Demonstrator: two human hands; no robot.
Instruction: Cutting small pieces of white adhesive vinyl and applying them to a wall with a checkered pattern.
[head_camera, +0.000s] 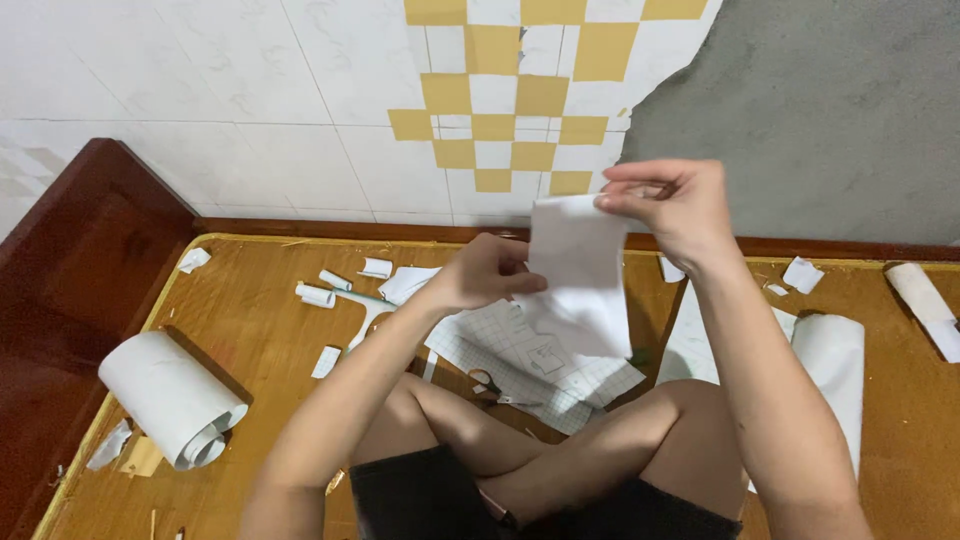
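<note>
a white sheet of paper (580, 275) is hanging upright in the air above the person's crossed legs, in front of the tiled wall (250, 100). the right hand (668, 205) is pinching its top edge between thumb and fingers, and the left hand (490, 272) is gripping its left side lower down, fingers closed on it. just below the sheet, a gridded backing sheet (520, 365) is lying flat on the wooden board (250, 320), with a pair of scissors (490, 385) lying at its near edge by the knees. a big roll of white paper (170, 395) is lying to the left near the board's edge, another roll (835, 365) is lying to the right beside the right forearm, and small curled scraps (318, 294) are lying scattered toward the wall.
</note>
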